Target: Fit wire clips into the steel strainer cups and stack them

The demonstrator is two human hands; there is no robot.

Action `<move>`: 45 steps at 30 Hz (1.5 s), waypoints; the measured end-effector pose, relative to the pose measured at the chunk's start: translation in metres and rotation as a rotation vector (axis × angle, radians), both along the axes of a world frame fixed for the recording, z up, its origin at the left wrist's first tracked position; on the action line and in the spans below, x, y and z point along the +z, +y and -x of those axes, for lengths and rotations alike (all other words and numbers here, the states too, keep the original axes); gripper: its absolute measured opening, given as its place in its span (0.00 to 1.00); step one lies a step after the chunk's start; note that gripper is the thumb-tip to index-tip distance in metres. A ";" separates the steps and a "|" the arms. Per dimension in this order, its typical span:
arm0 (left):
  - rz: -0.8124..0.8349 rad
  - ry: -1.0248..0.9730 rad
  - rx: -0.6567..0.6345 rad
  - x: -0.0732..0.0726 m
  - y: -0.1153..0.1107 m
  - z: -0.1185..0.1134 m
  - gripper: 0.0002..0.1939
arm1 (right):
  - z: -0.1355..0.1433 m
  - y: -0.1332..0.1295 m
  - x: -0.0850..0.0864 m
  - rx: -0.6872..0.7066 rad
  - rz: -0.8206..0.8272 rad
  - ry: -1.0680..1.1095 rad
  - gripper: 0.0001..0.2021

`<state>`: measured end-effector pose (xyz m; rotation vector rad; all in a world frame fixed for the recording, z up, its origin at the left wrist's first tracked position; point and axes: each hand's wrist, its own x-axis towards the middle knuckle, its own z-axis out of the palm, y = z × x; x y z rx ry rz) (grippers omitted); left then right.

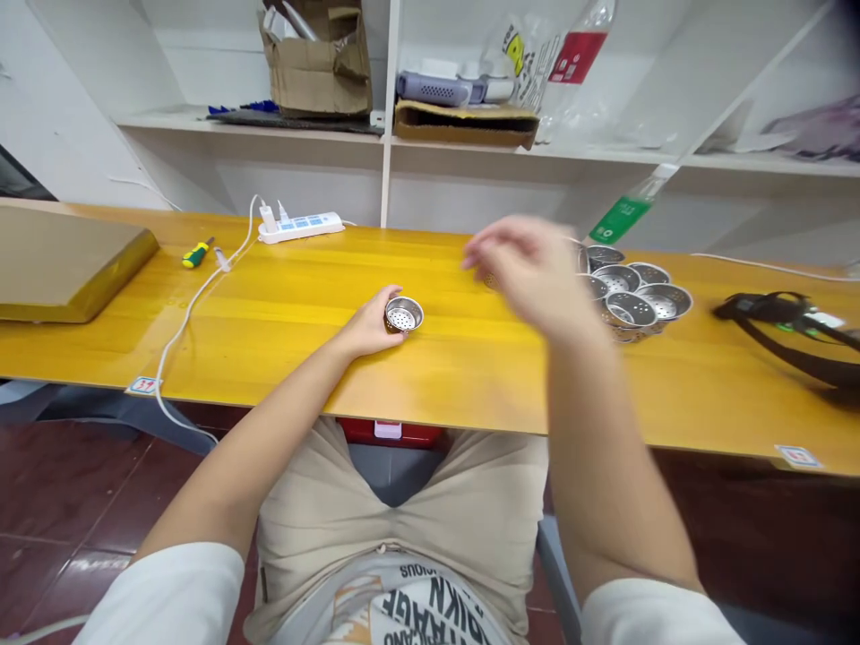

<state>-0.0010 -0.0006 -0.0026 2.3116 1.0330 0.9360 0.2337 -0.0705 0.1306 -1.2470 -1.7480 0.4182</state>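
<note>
My left hand (376, 324) is wrapped round a small perforated metal cup (404, 315), which stands upright on the yellow wooden table (269, 313). Blurred by motion, my right hand (520, 264) is over the table, between that cup and a cluster of similar perforated cups (630, 309) on the right. Its fingers are bent towards the left, and a small part of a perforated metal thing (490, 281) shows just below them. Whether the right fingers hold it is unclear. Several cups in the cluster stand close together with their openings up.
A white power strip (301, 227) with a cable lies at the back, near a green-yellow screwdriver (197, 254). A cardboard box (73, 260) is at far left. A green-labelled bottle (628, 210) stands behind the cups; a black strapped device (786, 322) lies at right.
</note>
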 end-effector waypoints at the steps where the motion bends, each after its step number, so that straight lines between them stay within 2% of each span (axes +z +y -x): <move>1: -0.014 -0.006 0.001 0.000 0.000 0.000 0.44 | 0.015 0.000 -0.010 -0.005 0.067 -0.080 0.09; 3: -0.054 -0.010 0.002 0.001 0.000 0.002 0.46 | 0.044 0.011 -0.036 -0.014 0.216 -0.260 0.08; 5: -0.123 -0.001 -0.013 0.000 0.003 0.003 0.48 | 0.065 0.029 -0.063 -0.007 0.294 -0.346 0.09; 7: -0.197 0.015 -0.037 -0.002 0.007 0.004 0.48 | 0.075 0.045 -0.083 0.022 0.353 -0.284 0.09; 9: -0.242 0.025 -0.047 -0.004 0.010 0.005 0.48 | 0.074 0.054 -0.094 0.095 0.420 -0.152 0.11; 12: -0.255 0.034 -0.036 -0.005 0.012 0.004 0.46 | 0.067 0.055 -0.094 0.173 0.492 0.077 0.10; 15: -0.254 0.042 -0.021 -0.002 0.011 0.003 0.41 | 0.062 0.051 -0.091 0.166 0.581 0.237 0.09; 19: -0.241 0.047 -0.019 0.003 0.007 0.003 0.37 | 0.063 0.051 -0.096 0.212 0.621 0.366 0.17; 23: -0.193 0.058 -0.041 0.007 0.003 0.005 0.40 | 0.061 0.053 -0.106 0.253 0.661 0.497 0.23; 30: -0.157 0.044 -0.057 0.012 -0.001 0.006 0.32 | 0.058 0.052 -0.107 0.260 0.710 0.512 0.18; 36: -0.134 0.033 -0.080 0.013 -0.004 0.004 0.29 | 0.052 0.050 -0.104 0.310 0.747 0.464 0.08; 41: -0.161 0.013 -0.114 0.012 -0.004 0.002 0.27 | 0.049 0.052 -0.110 0.375 0.639 0.326 0.03; 45: -0.162 0.008 -0.114 0.008 -0.003 0.002 0.28 | 0.053 0.054 -0.113 0.388 0.523 0.263 0.05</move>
